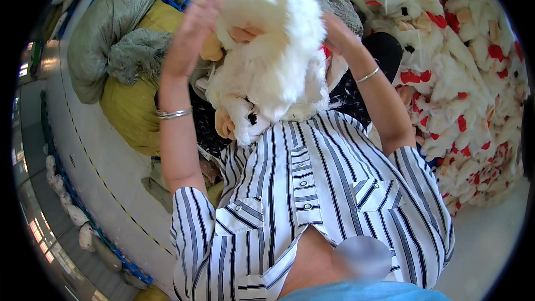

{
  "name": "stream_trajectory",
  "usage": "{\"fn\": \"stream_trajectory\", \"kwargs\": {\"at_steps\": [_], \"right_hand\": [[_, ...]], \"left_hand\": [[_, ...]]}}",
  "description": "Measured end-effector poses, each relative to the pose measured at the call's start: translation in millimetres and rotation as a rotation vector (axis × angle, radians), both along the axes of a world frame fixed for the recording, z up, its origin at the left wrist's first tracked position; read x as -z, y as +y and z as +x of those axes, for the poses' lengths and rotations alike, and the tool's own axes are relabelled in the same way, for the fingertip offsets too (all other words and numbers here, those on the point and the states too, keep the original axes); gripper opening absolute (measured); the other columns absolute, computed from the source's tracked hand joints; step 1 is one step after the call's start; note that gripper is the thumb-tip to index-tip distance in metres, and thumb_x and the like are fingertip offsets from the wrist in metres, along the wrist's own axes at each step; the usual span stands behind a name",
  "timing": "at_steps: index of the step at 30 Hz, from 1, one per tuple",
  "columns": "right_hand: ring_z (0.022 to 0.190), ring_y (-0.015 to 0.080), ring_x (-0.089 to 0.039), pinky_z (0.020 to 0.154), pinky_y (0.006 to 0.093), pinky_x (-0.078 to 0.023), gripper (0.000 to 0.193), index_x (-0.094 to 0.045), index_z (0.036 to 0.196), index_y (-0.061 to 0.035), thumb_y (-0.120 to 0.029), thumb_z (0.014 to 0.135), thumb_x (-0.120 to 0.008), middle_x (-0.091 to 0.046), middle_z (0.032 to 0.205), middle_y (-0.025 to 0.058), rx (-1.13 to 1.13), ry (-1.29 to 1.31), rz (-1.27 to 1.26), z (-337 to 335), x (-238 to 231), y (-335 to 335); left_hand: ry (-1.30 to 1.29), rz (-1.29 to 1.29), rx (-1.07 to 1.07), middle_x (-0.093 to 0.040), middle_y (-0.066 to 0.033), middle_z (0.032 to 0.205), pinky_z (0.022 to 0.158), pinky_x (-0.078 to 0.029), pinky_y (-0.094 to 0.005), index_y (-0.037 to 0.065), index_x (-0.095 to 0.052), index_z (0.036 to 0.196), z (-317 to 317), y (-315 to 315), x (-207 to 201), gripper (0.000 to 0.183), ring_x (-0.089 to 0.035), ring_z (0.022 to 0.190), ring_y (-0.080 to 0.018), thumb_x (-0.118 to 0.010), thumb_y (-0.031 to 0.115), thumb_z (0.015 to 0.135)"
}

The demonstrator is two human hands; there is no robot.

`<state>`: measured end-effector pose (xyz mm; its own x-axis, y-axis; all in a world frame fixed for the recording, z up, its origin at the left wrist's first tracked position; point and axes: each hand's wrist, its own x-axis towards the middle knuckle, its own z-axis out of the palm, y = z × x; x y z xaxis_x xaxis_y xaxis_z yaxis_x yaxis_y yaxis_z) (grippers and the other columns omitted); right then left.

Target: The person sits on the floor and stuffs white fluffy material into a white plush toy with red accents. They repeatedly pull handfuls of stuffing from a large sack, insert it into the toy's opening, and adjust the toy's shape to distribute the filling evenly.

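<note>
A fluffy white plush piece (278,17) with a red tip at its upper left is raised over my lap, its long fur bent in an arch. My right hand (339,34) is closed at its right edge, the fingertips partly sunk behind the fur. At the left edge, my left hand (199,29) is smeared by motion, so its fingers are unclear. Beneath the raised piece, more white plush pieces (237,112) lie on my lap, with a beige patch and a black patch showing.
A large heap of white plush pieces (457,78) with red and beige parts fills the right side. Grey-green sacks (103,33) and a yellow-green sack (131,114) stand at the left. Pale floor (83,150) with a striped line runs beyond them.
</note>
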<state>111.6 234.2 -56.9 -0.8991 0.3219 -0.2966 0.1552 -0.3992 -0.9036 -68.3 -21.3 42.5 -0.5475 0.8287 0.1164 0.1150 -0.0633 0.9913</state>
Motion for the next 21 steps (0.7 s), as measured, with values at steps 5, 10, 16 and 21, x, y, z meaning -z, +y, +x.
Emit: {"fn": "stream_trajectory", "kwargs": {"at_steps": [5,10,16,21], "right_hand": [[0.054,0.0056,-0.035,0.048,0.0228,-0.028,0.017,-0.059,0.096,-0.006,-0.021,0.098,-0.051,-0.049,0.072,-0.0019,-0.092,-0.155,-0.055,23.1,8.7,-25.5],[0.052,0.0049,-0.03,0.047,0.0233,-0.024,0.017,-0.059,0.096,-0.0059,-0.022,0.098,-0.053,-0.039,0.065,-0.0058,-0.024,-0.078,-0.105,25.0,12.6,-34.7],[0.059,0.0054,-0.041,0.054,0.0231,-0.034,0.027,-0.059,0.082,-0.0063,-0.028,0.097,-0.057,-0.048,0.071,-0.0064,-0.148,-0.18,0.25,50.5,5.9,-22.6],[0.074,0.01,-0.052,0.066,0.0265,-0.043,0.041,-0.064,0.099,0.0006,-0.04,0.095,-0.057,-0.058,0.082,0.0002,-0.021,-0.083,0.512,24.5,1.3,-20.4]], "left_hand": [[-0.135,-0.264,0.142,-0.054,-0.0099,0.132,0.099,-0.042,-0.0302,-0.001,-0.045,0.138,57.7,-6.2,47.3,0.06,-0.051,0.118,-0.0138,-0.064,0.033,0.093],[-0.129,-0.382,0.107,-0.065,-0.0031,0.108,0.086,-0.049,-0.0259,-0.002,-0.057,0.124,65.1,-10.2,45.3,0.043,-0.06,0.095,-0.0087,-0.068,0.02,0.089],[-0.197,-0.409,0.064,-0.066,-0.0051,0.107,0.083,-0.05,-0.0264,-0.001,-0.059,0.121,90.7,-34.7,5.7,0.043,-0.061,0.093,-0.0088,-0.072,0.019,0.085],[0.175,-0.187,0.298,-0.068,-0.0091,0.095,0.077,-0.053,-0.0326,-0.001,-0.059,0.111,145.6,-8.7,6.8,0.039,-0.067,0.08,-0.0187,-0.073,0.021,0.083]]}}
